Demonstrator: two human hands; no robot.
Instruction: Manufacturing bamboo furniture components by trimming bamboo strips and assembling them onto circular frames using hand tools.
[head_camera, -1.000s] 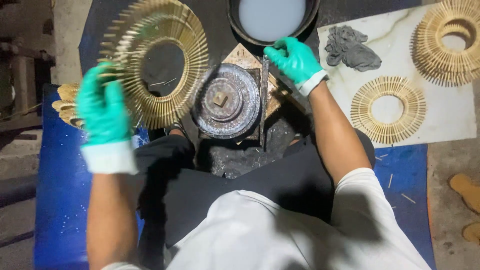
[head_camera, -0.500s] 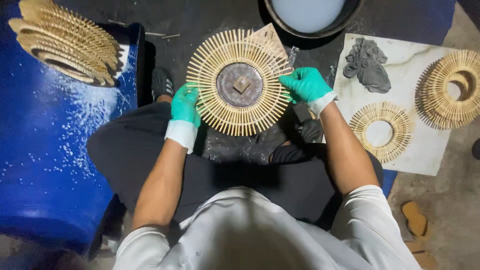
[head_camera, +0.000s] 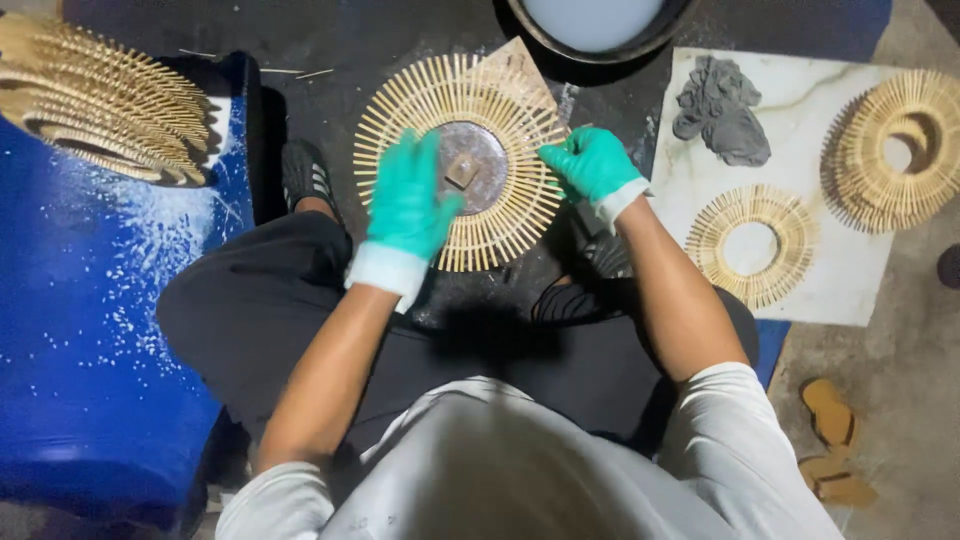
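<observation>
Pressing flat, the left hand (head_camera: 408, 205) lay open across the bamboo-stick ring (head_camera: 460, 160) while the right hand (head_camera: 592, 165) pinched its rim; even pressure would have kept the sticks seated

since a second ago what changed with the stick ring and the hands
The stick ring, held up in the left hand a second ago, now lies over the round mould; that hand presses flat on it. The right hand moved to its right edge. The marble slab and its rings stayed.

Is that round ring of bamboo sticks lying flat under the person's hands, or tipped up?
Flat. The stick ring lies face-up around the round metal disc, its whole circle visible; left hand rests on it, right hand touches its edge.
</observation>
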